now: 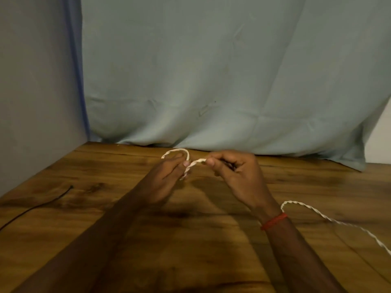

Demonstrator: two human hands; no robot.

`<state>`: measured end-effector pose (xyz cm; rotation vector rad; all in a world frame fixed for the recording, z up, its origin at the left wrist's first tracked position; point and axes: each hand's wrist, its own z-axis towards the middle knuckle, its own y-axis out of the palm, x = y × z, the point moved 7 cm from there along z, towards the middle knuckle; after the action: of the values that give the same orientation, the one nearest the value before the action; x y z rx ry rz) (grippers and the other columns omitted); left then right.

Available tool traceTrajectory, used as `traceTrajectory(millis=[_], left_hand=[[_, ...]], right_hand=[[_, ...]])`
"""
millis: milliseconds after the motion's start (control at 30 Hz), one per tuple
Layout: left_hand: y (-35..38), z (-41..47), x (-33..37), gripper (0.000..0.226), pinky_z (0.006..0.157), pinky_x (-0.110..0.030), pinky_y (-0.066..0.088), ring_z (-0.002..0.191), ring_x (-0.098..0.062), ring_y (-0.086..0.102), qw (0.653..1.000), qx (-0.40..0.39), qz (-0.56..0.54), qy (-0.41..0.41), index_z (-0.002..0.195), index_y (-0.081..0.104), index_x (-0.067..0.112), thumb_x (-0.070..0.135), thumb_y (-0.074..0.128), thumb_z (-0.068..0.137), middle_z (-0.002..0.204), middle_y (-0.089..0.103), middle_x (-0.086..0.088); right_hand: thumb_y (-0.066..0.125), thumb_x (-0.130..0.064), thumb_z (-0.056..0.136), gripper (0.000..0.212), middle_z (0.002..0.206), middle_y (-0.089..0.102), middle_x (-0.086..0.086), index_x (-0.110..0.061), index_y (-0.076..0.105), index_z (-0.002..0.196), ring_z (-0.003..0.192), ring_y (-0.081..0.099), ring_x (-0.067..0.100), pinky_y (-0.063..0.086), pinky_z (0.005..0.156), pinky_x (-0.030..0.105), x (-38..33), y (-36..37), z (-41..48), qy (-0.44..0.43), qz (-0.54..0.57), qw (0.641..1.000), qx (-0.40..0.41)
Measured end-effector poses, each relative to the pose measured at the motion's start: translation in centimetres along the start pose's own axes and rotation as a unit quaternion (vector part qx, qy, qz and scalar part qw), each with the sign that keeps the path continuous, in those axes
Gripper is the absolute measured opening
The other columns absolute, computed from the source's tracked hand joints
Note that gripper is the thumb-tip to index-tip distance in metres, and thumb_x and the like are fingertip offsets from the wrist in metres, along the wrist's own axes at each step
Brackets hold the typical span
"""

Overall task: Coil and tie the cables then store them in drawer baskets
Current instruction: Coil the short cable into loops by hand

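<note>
White cable (195, 162) pinched between left hand (169, 174) and right hand (234, 172).

You have a brown wooden table (211, 240) with dark grain streaks in front of you. On its left side lies a thin black cable (36, 207), running off the left edge of view. On your right, a white twisted cable (330, 218) trails across the wood, curving near its middle.
</note>
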<state>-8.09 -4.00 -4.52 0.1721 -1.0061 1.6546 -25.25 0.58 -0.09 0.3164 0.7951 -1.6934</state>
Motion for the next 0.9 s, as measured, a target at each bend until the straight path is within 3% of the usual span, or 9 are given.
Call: traceTrajectory(millis=[100, 200, 300, 400, 533, 633, 700, 800, 900], left_hand=[[0.8, -0.1, 0.4, 0.04, 0.072, -0.031, 0.043, 0.076, -0.002, 0.057, 0.996, -0.028, -0.075, -0.041, 0.079, 0.06, 0.013, 0.036, 0.039, 0.103, 0.078, 0.065, 0.013], [2.9, -0.4, 1.5, 0.042, 0.09, -0.03, 0.05, 0.103, -0.016, 0.07, 0.978, -0.096, -0.17, -0.073, 0.081, 0.06, 0.009, 0.03, 0.036, 0.108, 0.101, 0.078, -0.004], [3.8, -0.6, 2.0, 0.041, 0.102, -0.038, 0.051, 0.112, -0.03, 0.069, 0.953, -0.106, -0.263, -0.105, 0.086, 0.061, 0.003, 0.028, 0.036, 0.106, 0.115, 0.074, -0.015], [4.7, -0.7, 2.1, 0.039, 0.087, -0.046, 0.057, 0.108, -0.041, 0.069, 0.913, -0.109, -0.366, -0.146, 0.089, 0.06, 0.001, 0.036, 0.047, 0.102, 0.131, 0.067, -0.012], [5.0, -0.7, 3.4, 0.062, 0.052, -0.025, 0.056, 0.093, -0.041, 0.074, 0.869, -0.12, -0.455, -0.151, 0.106, 0.053, -0.003, 0.053, 0.068, 0.085, 0.14, 0.062, -0.006], [3.8, -0.3, 4.1, 0.037, 0.039, -0.022, 0.048, 0.079, -0.036, 0.076, 0.825, -0.054, -0.54, -0.157, 0.104, 0.053, 0.001, 0.036, 0.055, 0.093, 0.138, 0.063, -0.009], [2.5, 0.2, 4.0, 0.028, 0.042, -0.024, 0.052, 0.08, -0.034, 0.076, 0.805, -0.002, -0.572, -0.159, 0.096, 0.057, 0.005, 0.029, 0.042, 0.097, 0.136, 0.064, -0.012], [0.2, 0.8, 3.0, 0.023, 0.071, -0.04, 0.064, 0.114, -0.035, 0.068, 0.76, 0.072, -0.627, -0.152, 0.089, 0.057, 0.011, 0.028, 0.042, 0.097, 0.139, 0.061, -0.014], [-1.3, 0.7, 0.6, 0.016, 0.082, -0.052, 0.06, 0.13, -0.028, 0.058, 0.78, 0.156, -0.584, -0.164, 0.093, 0.056, 0.013, 0.026, 0.047, 0.096, 0.141, 0.059, -0.013]], right_hand=[[0.073, -0.013, 0.09, 0.007, 0.081, 0.072, -0.012, -0.015, 0.079, 0.092, 0.077, 0.067, 0.004, 0.05, 0.07, 0.022, 0.1, -1.8, 0.1, -0.056, -0.105, 0.987, 0.107], [0.07, -0.018, 0.093, 0.008, 0.085, 0.073, -0.007, -0.016, 0.077, 0.093, 0.08, 0.067, 0.009, 0.054, 0.07, 0.034, 0.2, -3.1, -0.1, -0.066, -0.153, 0.97, 0.177], [0.067, -0.026, 0.096, 0.01, 0.08, 0.07, -0.009, -0.021, 0.075, 0.093, 0.073, 0.064, 0.01, 0.052, 0.063, 0.038, 1.0, -5.0, -0.3, -0.033, -0.179, 0.952, 0.247], [0.06, -0.04, 0.098, 0.018, 0.067, 0.061, -0.01, -0.027, 0.07, 0.089, 0.062, 0.057, 0.012, 0.048, 0.055, 0.04, 2.3, -6.4, -0.5, 0.017, -0.227, 0.936, 0.268], [0.049, -0.056, 0.098, 0.037, 0.075, 0.068, -0.001, -0.024, 0.066, 0.092, 0.073, 0.063, 0.023, 0.049, 0.059, 0.039, 4.9, -5.4, -0.5, 0.096, -0.361, 0.914, 0.158], [0.05, -0.049, 0.099, 0.029, 0.089, 0.071, 0.003, -0.026, 0.068, 0.1, 0.085, 0.064, 0.03, 0.042, 0.062, 0.036, 6.4, -2.6, -0.8, 0.088, -0.44, 0.893, 0.035], [0.049, -0.047, 0.098, 0.026, 0.093, 0.071, 0.001, -0.029, 0.064, 0.106, 0.087, 0.064, 0.028, 0.045, 0.065, 0.035, 6.9, -0.4, -1.3, 0.07, -0.455, 0.886, -0.043], [0.046, -0.049, 0.097, 0.03, 0.104, 0.071, 0.002, -0.03, 0.061, 0.113, 0.096, 0.064, 0.028, 0.05, 0.077, 0.038, 6.8, 3.1, -1.7, 0.03, -0.45, 0.873, -0.185], [0.049, -0.049, 0.099, 0.027, 0.104, 0.071, 0.006, -0.031, 0.06, 0.117, 0.093, 0.065, 0.028, 0.048, 0.072, 0.036, 5.0, 6.0, -1.9, 0.025, -0.383, 0.879, -0.282]])
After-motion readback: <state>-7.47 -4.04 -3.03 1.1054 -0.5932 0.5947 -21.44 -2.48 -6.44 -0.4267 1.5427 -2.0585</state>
